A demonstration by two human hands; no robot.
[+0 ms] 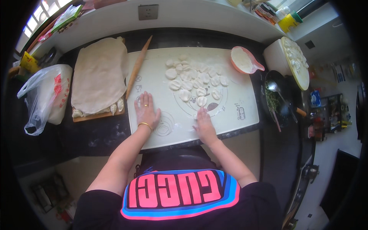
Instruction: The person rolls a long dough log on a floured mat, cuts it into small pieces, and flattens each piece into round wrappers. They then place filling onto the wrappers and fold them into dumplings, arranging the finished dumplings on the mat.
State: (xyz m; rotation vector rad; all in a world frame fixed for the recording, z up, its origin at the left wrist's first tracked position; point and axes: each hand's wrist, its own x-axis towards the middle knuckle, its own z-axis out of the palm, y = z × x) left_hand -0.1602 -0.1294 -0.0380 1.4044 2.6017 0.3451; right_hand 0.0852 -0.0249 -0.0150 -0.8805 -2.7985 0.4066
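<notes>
My left hand (147, 114) lies flat on the left part of a pale silicone mat (180, 132), fingers stretched out, a ring and a gold bangle on it. My right hand (204, 125) rests on the mat's near middle, fingers extended forward. Its fingertips are at the nearest small dough piece (201, 101); whether they touch it I cannot tell. Beyond it lie several flattened white dough pieces (186, 85), loosely scattered and dusted with flour. A wooden rolling pin (138, 68) leans across the mat's left edge.
At the mat's far right sits a pink bowl (258, 65) of flour. Further right are a dark pan (283, 115) with green filling and a spoon (273, 86), and dumplings on a pale tray (303, 78). Leftward, a beige cloth (99, 73) covers dumplings, beside a plastic bag (48, 97).
</notes>
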